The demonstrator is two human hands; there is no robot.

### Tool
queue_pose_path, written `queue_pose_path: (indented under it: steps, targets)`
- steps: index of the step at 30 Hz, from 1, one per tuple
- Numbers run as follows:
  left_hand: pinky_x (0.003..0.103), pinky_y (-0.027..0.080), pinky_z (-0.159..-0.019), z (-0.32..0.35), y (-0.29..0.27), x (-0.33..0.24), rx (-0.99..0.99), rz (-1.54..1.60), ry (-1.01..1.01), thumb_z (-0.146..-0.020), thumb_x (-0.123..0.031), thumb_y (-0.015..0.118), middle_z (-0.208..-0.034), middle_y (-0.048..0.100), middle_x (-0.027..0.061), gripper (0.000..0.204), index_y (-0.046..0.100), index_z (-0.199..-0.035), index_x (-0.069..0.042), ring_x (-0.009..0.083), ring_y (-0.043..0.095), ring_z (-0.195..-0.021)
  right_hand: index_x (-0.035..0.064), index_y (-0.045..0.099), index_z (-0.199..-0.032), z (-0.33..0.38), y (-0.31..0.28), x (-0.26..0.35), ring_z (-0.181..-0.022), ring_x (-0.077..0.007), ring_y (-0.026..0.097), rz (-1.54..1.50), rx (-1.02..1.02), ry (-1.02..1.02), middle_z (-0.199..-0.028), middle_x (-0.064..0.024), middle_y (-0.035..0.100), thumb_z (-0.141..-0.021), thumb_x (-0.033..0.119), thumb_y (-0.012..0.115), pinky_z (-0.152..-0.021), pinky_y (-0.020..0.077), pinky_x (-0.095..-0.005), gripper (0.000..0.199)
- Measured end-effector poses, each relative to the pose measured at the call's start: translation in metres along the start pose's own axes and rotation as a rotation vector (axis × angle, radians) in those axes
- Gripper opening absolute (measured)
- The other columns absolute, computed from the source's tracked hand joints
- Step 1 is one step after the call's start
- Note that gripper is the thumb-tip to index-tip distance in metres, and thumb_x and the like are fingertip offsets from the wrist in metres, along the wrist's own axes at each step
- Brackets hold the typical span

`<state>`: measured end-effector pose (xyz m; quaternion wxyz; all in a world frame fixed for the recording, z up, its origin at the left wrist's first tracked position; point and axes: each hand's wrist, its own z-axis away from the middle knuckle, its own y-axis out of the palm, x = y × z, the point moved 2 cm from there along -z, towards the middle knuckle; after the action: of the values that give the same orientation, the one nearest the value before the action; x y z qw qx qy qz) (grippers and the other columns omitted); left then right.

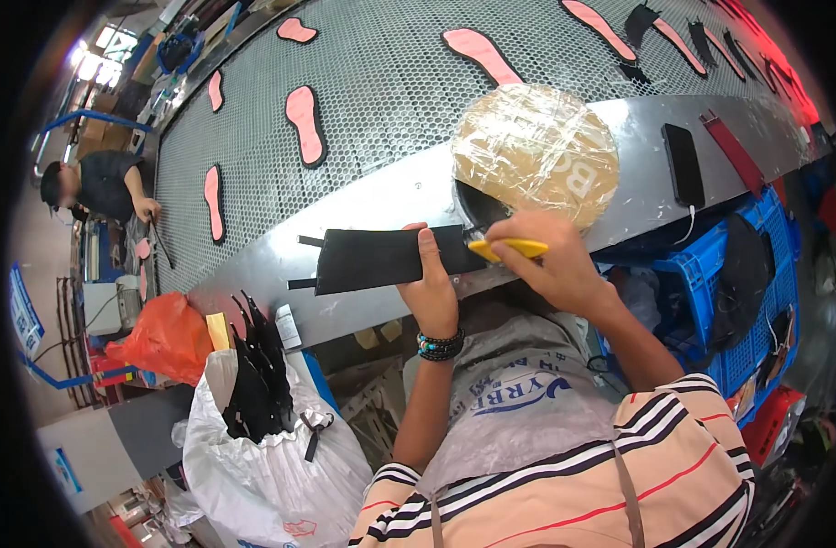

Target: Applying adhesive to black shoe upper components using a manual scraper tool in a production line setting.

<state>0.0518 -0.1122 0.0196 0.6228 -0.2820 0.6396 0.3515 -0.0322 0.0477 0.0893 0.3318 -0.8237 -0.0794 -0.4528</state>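
My left hand (430,290) is closed on a flat black shoe-upper piece (368,261), thumb on top and fingers beneath. Two short straps stick out from the piece's left end. In my right hand (557,263) is a brush with a yellow handle (527,247), its tip against the right end of the black piece. Just beyond my hands stands a round pot with a taped cardboard cover (536,151); a dark opening shows on its near left side. The brush tip is too small to make out clearly.
Pink, black-edged sole-shaped pieces (305,126) lie on a mesh conveyor (372,100) beyond the metal ledge (381,205). A phone (683,164) with a cable lies right. A white sack (262,484) holds black pieces. Blue crates (701,283) stand right; another person (107,187) is far left.
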Motion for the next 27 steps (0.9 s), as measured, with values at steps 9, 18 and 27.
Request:
queue_pose_path:
  steps: [9,18,27]
  targets:
    - [0.027,0.047,-0.081,0.002,-0.002,-0.007,-0.037,0.038,0.047,-0.104,-0.02,0.062,-0.1,0.062,0.0006,0.019,0.064,-0.11,-0.002,0.0098,0.055,-0.089,0.0016,0.07,-0.101,-0.001,0.005,0.008,-0.084,-0.0282,0.067,-0.18,-0.093,0.105,-0.087,-0.0127,0.066,-0.092,0.01,0.068,-0.077,0.0517,-0.0346,0.012]
    - [0.027,0.051,-0.08,0.005,-0.019,-0.02,-0.07,0.078,0.07,-0.103,-0.019,0.063,-0.108,0.065,0.004,0.023,0.065,-0.114,0.001,0.0107,0.06,-0.092,0.0005,0.062,-0.098,0.009,0.03,0.026,-0.086,-0.0297,0.064,-0.102,-0.12,-0.106,-0.101,-0.0135,0.06,-0.09,0.0,0.067,-0.072,0.0519,-0.0352,0.01]
    - [0.028,0.053,-0.074,0.009,-0.019,-0.018,-0.167,0.313,-0.063,-0.106,-0.022,0.057,-0.103,0.061,0.0043,0.023,0.061,-0.117,-0.003,0.0123,0.06,-0.087,0.0007,0.06,-0.098,0.03,0.018,0.044,-0.082,-0.0271,0.061,-0.026,-0.299,-0.191,-0.102,-0.0143,0.058,-0.091,-0.004,0.064,-0.069,0.0511,-0.0328,0.01]
